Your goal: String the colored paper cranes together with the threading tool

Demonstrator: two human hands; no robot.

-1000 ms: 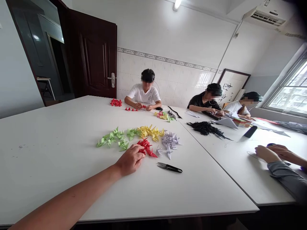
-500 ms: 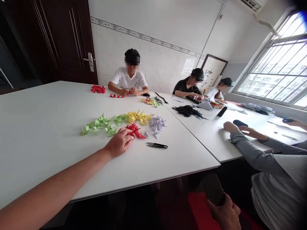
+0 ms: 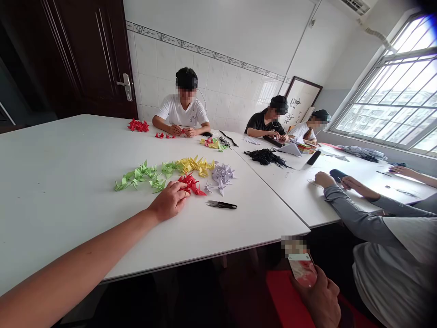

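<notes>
On the white worktop, the left hand, half curled, seems to pick among pointed, folded red paper cranes; I cannot tell if it grips one. Below the edge, the right hand holds a flat phone; lifting such thin paper would call for gentle pinching.

- Door: dark brown, lever handle, beyond the far edge of the desk, toward the left corner.
- Wall border: patterned strip above white tiles.
- Seated person in white: at the far edge.
- Black cord bundle: just right of the desk seam.
- Coloured paper stack: right of the bundle, toward the far edge.
- Calligraphy frame: dark-edged, against the wall.
- Window: barred, beyond the desk's right end.
</notes>
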